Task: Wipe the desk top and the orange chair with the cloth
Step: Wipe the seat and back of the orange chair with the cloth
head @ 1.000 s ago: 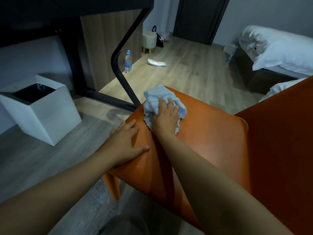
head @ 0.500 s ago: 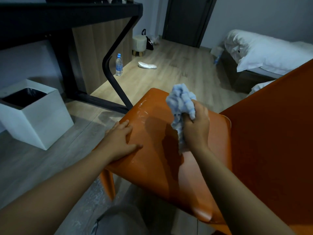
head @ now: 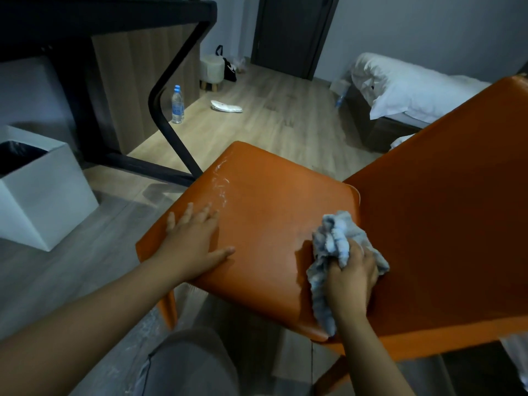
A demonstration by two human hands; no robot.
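The orange chair (head: 274, 201) fills the middle of the view, its seat towards me and its backrest rising on the right. White streaks mark the seat's far left corner. My left hand (head: 197, 241) lies flat, fingers spread, on the seat's left edge. My right hand (head: 353, 278) grips a bunched light-blue cloth (head: 333, 238) and presses it on the seat close to the backrest. The dark desk (head: 108, 15) stands at the top left; only its front edge and bent black leg show.
A white square bin (head: 48, 195) with a black liner stands on the floor at left. Further off lie a water bottle (head: 177, 105), a small stool (head: 212, 70) and a white slipper (head: 226, 107). A bed with white bedding (head: 411, 87) is at right. My knee (head: 188, 364) is below the seat.
My right hand has carried the cloth from the seat's far left corner, up off the seat, then down onto the seat's right side by the backrest. My left hand stayed put.
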